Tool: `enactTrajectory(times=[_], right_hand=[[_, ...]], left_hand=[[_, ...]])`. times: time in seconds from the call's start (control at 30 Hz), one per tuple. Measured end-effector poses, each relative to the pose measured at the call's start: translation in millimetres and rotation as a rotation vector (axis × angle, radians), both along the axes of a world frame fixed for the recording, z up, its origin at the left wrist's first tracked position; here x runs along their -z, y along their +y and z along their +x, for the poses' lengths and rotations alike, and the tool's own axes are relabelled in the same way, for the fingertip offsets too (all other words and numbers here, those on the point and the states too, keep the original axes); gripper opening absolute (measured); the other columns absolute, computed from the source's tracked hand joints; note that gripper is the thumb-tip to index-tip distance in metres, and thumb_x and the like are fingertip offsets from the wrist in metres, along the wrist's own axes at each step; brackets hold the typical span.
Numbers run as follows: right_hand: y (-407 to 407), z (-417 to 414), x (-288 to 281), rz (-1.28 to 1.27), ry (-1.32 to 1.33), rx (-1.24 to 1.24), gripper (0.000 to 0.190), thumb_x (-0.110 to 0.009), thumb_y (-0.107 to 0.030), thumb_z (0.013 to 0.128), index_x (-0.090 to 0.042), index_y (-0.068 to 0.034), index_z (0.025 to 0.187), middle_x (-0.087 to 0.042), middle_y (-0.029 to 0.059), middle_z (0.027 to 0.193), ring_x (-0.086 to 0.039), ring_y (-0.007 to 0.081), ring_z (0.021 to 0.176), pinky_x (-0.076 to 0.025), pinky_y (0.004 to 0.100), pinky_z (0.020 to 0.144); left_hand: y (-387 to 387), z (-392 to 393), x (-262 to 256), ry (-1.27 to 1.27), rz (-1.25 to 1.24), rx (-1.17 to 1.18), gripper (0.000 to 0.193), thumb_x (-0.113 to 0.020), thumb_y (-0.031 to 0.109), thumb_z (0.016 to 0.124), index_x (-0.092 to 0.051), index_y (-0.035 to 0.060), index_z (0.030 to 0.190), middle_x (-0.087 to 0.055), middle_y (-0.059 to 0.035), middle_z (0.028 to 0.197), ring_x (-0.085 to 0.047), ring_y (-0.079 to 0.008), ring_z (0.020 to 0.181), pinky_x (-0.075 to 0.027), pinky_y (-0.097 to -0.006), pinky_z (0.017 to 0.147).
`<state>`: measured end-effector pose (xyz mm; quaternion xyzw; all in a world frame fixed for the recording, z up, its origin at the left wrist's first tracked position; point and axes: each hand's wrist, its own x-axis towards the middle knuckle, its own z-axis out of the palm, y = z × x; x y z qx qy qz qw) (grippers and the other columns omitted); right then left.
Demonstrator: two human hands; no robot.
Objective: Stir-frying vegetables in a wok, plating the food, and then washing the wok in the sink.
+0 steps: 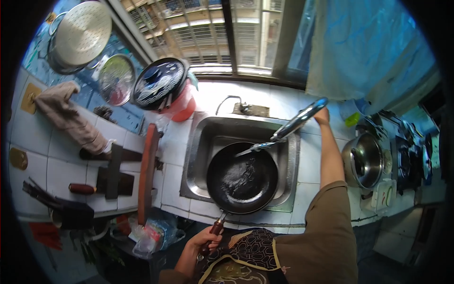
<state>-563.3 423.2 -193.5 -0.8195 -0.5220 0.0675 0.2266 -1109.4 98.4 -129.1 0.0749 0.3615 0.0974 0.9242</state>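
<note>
My left hand (205,240) is closed around the wooden handle of a black wok (244,177). The wok rests over a stainless steel sink (200,142), its handle towards me. A chrome faucet (299,119) slants over the sink, and water runs from its spout into the wok, where some water lies. My right hand (321,115) is at the upper end of the faucet, partly behind it; its fingers are hidden, so their hold cannot be made out.
A steel pot (362,161) stands right of the sink, before a gas stove (404,159). A lidded pot (159,83) sits at the back left by a red bucket (184,106). Left are a red-brown board (147,174) and a cleaver (115,183) on the tiled wall.
</note>
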Motion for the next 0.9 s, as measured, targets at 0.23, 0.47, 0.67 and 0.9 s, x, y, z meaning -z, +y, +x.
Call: enactTrajectory(times=[0.23, 0.47, 0.67, 0.9], right_hand=[[-6, -75, -30, 0.233, 0.066, 0.190, 0.025, -0.058, -0.018, 0.076, -0.051, -0.004, 0.095, -0.046, 0.0163, 0.105, -0.053, 0.0349, 0.090, -0.043, 0.0423, 0.074], [-12, -70, -30, 0.162, 0.074, 0.221, 0.037, -0.054, -0.034, 0.077, -0.052, -0.004, 0.099, -0.047, 0.0152, 0.107, -0.054, 0.0341, 0.091, -0.044, 0.0420, 0.076], [-21, -63, -27, 0.234, 0.072, 0.195, 0.030, -0.055, -0.027, 0.074, -0.053, -0.007, 0.096, -0.049, 0.0112, 0.104, -0.055, 0.0339, 0.085, -0.045, 0.0422, 0.071], [-120, -141, -53, -0.141, 0.110, 0.145, 0.030, -0.057, -0.024, 0.072, -0.056, -0.001, 0.090, -0.058, 0.0190, 0.085, -0.058, 0.0314, 0.079, -0.047, 0.0382, 0.067]], left_hand=[[-2, -16, 9, 0.002, 0.014, 0.036, 0.029, -0.058, 0.002, 0.071, -0.035, 0.0072, 0.087, -0.037, -0.0011, 0.055, -0.038, -0.0094, 0.039, -0.032, -0.0224, 0.037], [18, 1, -7, -0.065, -0.135, -0.039, 0.025, -0.054, 0.000, 0.074, -0.037, 0.0069, 0.091, -0.036, -0.0002, 0.054, -0.035, -0.0080, 0.038, -0.031, -0.0212, 0.036], [19, 16, -3, -0.044, -0.150, -0.050, 0.027, -0.054, 0.004, 0.076, -0.036, 0.0096, 0.095, -0.035, 0.0012, 0.055, -0.034, -0.0071, 0.039, -0.030, -0.0224, 0.037], [1, 29, 3, 0.120, 0.142, -0.049, 0.023, -0.055, 0.002, 0.070, -0.034, 0.0059, 0.079, -0.041, -0.0031, 0.054, -0.043, -0.0112, 0.040, -0.037, -0.0259, 0.037]])
